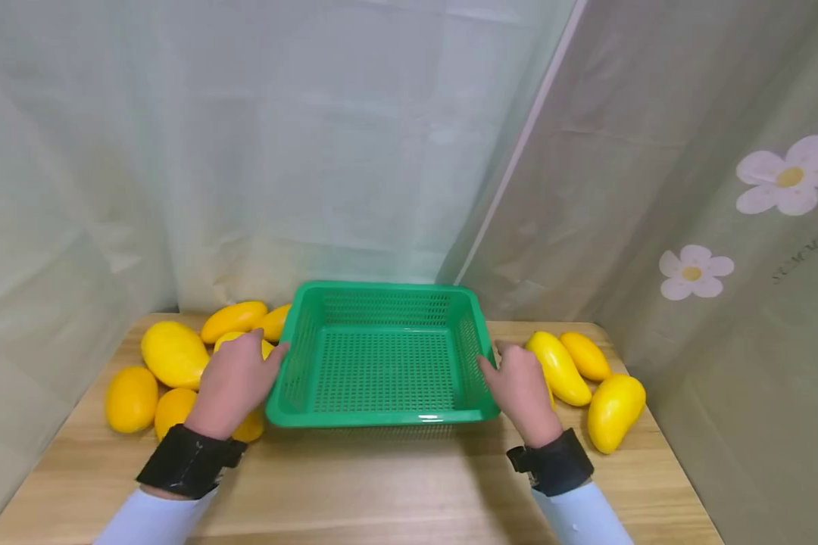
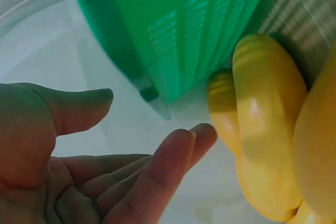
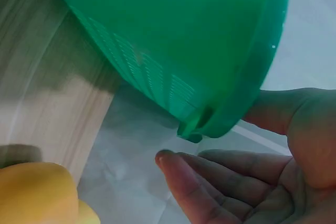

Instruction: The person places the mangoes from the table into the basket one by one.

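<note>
A green plastic basket [image 1: 382, 418] with slotted walls stands on the wooden table, with nothing inside it. My left hand [image 1: 235, 382] is at its left side; in the left wrist view the thumb [image 2: 84, 109] and fingers [image 2: 157, 182] are spread, apart from the rim. At the opposite side is my right hand [image 1: 521, 386]. Its thumb [image 3: 270, 109] is at the basket rim [image 3: 262, 61], partly behind it, while the fingers [image 3: 210, 182] extend below, apart from the wall. Yellow mangoes [image 1: 173, 354] lie around the left hand, some partly hidden by it.
More mangoes [image 1: 616, 412] lie right of my right hand, near the table's right edge. Behind the wooden table [image 1: 354, 484] hangs a pale curtain [image 1: 313, 151], and a flower-printed sheet [image 1: 695, 272] covers the right side.
</note>
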`<state>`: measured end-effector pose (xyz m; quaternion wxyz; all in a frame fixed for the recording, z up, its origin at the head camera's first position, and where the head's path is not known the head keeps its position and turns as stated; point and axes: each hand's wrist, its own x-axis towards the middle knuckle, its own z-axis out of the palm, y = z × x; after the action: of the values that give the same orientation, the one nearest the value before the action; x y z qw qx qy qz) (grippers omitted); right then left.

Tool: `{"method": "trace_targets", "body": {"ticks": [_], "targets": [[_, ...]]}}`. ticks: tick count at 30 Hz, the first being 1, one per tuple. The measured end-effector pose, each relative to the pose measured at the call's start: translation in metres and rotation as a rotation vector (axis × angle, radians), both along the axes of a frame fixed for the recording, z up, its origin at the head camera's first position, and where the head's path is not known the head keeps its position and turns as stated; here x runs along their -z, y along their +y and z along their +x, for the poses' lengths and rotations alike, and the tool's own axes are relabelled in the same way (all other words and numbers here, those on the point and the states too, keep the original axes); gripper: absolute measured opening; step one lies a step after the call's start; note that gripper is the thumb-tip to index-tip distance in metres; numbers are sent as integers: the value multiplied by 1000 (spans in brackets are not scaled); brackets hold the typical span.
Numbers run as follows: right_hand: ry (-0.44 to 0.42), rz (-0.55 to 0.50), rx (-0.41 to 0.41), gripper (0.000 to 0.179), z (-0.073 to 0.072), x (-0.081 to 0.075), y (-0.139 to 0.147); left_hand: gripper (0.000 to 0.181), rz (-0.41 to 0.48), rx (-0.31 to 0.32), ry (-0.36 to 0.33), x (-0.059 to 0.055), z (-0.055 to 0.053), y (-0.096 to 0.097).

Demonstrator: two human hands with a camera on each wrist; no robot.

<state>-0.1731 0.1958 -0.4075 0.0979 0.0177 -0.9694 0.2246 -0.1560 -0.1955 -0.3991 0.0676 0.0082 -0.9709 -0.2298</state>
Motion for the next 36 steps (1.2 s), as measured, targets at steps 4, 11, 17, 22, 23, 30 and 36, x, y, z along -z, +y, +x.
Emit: {"method": "trace_targets", "body": {"ticks": [4, 11, 17, 22, 23, 30, 36], "targets": [[-9, -3, -1, 35, -1, 4, 0, 38, 16, -8, -42, 4, -5, 4], [-11, -30, -12, 14, 0, 9, 0, 28, 49, -2, -60, 10, -8, 9], [-1, -24, -13, 17, -1, 9, 0, 25, 61, -3, -48, 7, -12, 11], [-9, -24, -14, 13, -2, 8, 0, 26, 63, -13, -76, 3, -14, 11], [-12, -27, -14, 14, -2, 8, 1, 26, 64, -15, -82, 3, -15, 11], [-33, -45, -14, 38, -4, 1, 17, 25, 76, -28, -127, 2, -18, 12], [-103, 4, 51, 51, -8, -12, 49, 27, 72, -32, -136, 1, -18, 12]]}}
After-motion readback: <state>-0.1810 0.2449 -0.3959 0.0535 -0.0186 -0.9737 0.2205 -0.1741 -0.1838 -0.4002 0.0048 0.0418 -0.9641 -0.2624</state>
